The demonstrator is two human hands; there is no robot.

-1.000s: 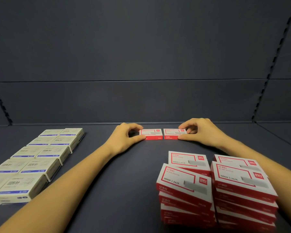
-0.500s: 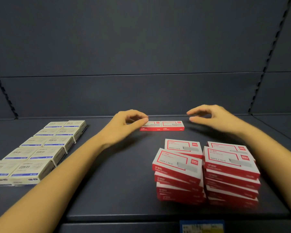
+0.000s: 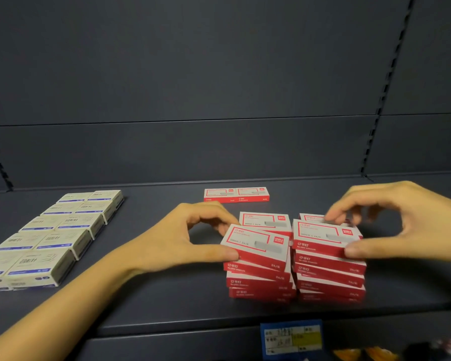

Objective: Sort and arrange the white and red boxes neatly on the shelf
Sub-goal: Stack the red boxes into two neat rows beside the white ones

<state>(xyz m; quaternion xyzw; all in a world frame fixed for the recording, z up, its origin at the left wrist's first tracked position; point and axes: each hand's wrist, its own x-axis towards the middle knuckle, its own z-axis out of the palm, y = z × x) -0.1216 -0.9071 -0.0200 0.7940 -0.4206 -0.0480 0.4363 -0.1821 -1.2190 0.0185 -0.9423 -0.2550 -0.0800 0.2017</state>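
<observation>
My left hand (image 3: 182, 238) clamps the left stack's top red-and-white cardboard box (image 3: 255, 242); my right hand (image 3: 414, 225) clamps the right stack's top box (image 3: 323, 234). I should lift both level, without dragging the lower boxes (image 3: 258, 282).

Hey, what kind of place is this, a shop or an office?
Probably a shop aisle, likely stationery: a metal shelf with slotted uprights, a price label on its front edge, and identical red-and-white boxes and white boxes laid out like stock.
</observation>
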